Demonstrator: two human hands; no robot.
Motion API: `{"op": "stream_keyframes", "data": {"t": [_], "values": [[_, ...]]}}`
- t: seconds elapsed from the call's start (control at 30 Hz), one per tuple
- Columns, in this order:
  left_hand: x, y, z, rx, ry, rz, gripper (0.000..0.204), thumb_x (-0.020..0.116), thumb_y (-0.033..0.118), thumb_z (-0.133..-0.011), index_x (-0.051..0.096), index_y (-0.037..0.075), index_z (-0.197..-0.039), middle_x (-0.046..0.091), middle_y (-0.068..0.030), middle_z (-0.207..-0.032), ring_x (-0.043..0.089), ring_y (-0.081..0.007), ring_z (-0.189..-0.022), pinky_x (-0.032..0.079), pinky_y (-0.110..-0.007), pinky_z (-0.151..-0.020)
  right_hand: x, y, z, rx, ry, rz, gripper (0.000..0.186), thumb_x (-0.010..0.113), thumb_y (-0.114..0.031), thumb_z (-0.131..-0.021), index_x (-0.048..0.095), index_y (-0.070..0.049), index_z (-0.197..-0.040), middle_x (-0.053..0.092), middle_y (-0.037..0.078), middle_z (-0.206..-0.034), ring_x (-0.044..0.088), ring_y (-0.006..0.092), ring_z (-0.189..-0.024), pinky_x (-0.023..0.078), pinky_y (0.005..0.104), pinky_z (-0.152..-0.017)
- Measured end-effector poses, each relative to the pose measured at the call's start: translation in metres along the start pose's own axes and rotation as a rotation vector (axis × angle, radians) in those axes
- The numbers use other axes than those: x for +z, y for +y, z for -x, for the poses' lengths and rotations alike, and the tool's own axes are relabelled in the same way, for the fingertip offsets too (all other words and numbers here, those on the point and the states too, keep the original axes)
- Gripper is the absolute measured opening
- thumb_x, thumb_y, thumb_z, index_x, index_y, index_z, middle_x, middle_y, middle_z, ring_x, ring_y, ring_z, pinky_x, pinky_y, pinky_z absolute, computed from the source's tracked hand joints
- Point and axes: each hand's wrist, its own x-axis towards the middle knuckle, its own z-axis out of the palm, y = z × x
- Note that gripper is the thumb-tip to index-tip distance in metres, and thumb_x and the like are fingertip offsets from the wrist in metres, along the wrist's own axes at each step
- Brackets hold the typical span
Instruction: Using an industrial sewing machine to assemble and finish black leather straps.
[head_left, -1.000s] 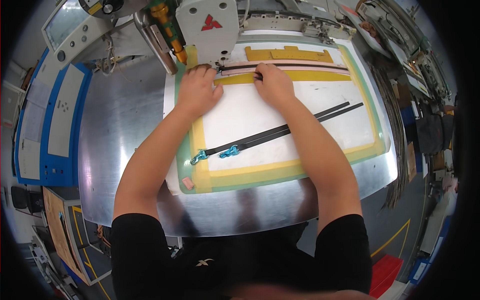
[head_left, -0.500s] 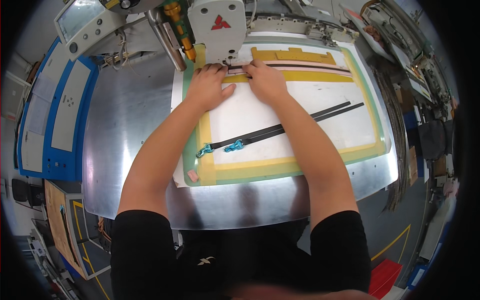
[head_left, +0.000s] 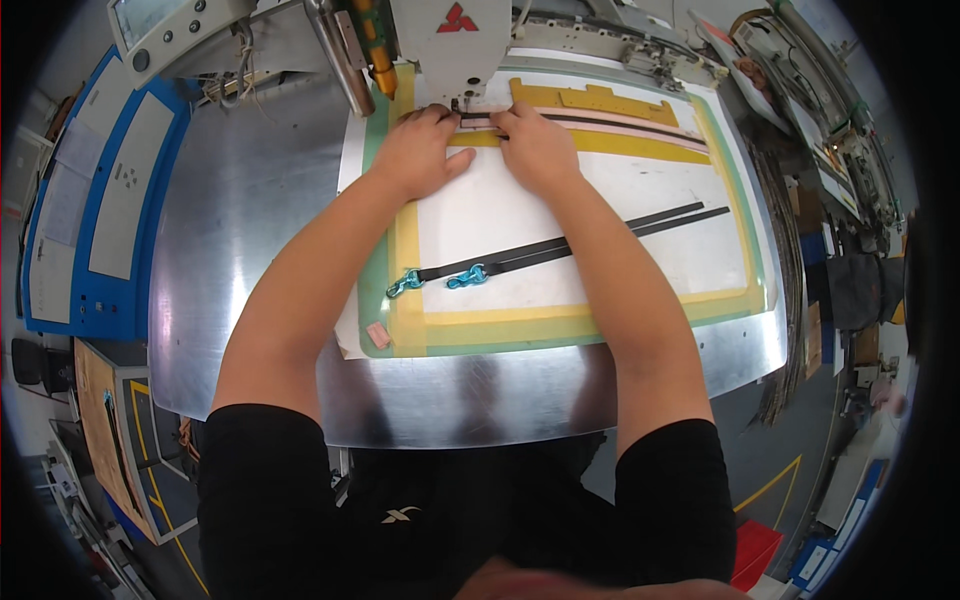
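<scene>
Under the sewing machine head [head_left: 456, 45], a black strap [head_left: 620, 124] lies along a pink strip of a yellow template [head_left: 630, 147]. My left hand [head_left: 420, 155] is at the strap's left end, its fingers bent down onto it and its thumb held apart; its fingertips are partly hidden. Close to its right, my right hand [head_left: 538, 150] has its fingers closed at the strap, pressing it near the machine's foot. In front lie two more black straps [head_left: 530, 254], side by side and slanting, with blue metal snap hooks [head_left: 467, 277] at their left ends. My right forearm crosses over them.
A white sheet edged with yellow and green tape [head_left: 520, 332] rests on a shiny metal table [head_left: 250, 210]. A metal tube [head_left: 340, 60] and a brass-coloured part hang left of the machine head. A blue cabinet [head_left: 120, 220] stands at the left, a control panel [head_left: 165, 35] above it.
The whole view has shifted slightly, with the machine and table higher in the picture. Both hands stay at the strap by the machine head; the two front straps lie as before.
</scene>
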Motion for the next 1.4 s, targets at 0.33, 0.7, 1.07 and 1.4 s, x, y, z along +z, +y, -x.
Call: {"op": "stream_keyframes", "data": {"t": [0.33, 0.7, 1.07, 1.4], "values": [[0.0029, -0.0015, -0.0005, -0.011, 0.019, 0.006, 0.059, 0.066, 0.044, -0.092, 0.065, 0.002, -0.134, 0.062, -0.0153, -0.134, 0.059, -0.0328, -0.127, 0.045, -0.043, -0.111, 0.0022, 0.0006, 0.0008, -0.013, 0.004, 0.020, 0.029, 0.059, -0.013, -0.092, 0.074, -0.014, -0.117, 0.067, 0.010, -0.114, 0.071, 0.0317, -0.101, 0.058, 0.0450, -0.085], [0.0009, 0.0029, -0.0003, -0.022, -0.017, -0.009, 0.062, 0.067, 0.044, -0.094, 0.062, 0.000, -0.138, 0.059, -0.0183, -0.141, 0.060, -0.0365, -0.126, 0.046, -0.043, -0.111, 0.0090, 0.0055, 0.0021, -0.020, 0.042, 0.013, 0.029, 0.058, -0.011, -0.092, 0.074, -0.012, -0.116, 0.068, 0.010, -0.113, 0.072, 0.0311, -0.100, 0.058, 0.0446, -0.085], [0.0045, 0.0007, -0.0005, -0.034, -0.010, -0.028, 0.065, 0.065, 0.046, -0.094, 0.062, -0.001, -0.140, 0.059, -0.0192, -0.142, 0.059, -0.0370, -0.127, 0.046, -0.043, -0.111, 0.0059, 0.0019, 0.0032, -0.003, 0.032, 0.012, 0.029, 0.058, -0.011, -0.093, 0.074, -0.012, -0.117, 0.068, 0.009, -0.113, 0.072, 0.0300, -0.100, 0.058, 0.0442, -0.085], [0.0041, -0.0006, -0.0012, -0.024, -0.003, -0.051, 0.065, 0.065, 0.046, -0.094, 0.062, 0.000, -0.140, 0.059, -0.0191, -0.141, 0.059, -0.0364, -0.127, 0.046, -0.043, -0.111, 0.0053, 0.0029, 0.0024, -0.012, 0.025, 0.006, 0.028, 0.058, -0.012, -0.093, 0.073, -0.011, -0.117, 0.067, 0.009, -0.114, 0.072, 0.0300, -0.101, 0.058, 0.0441, -0.084]]}}
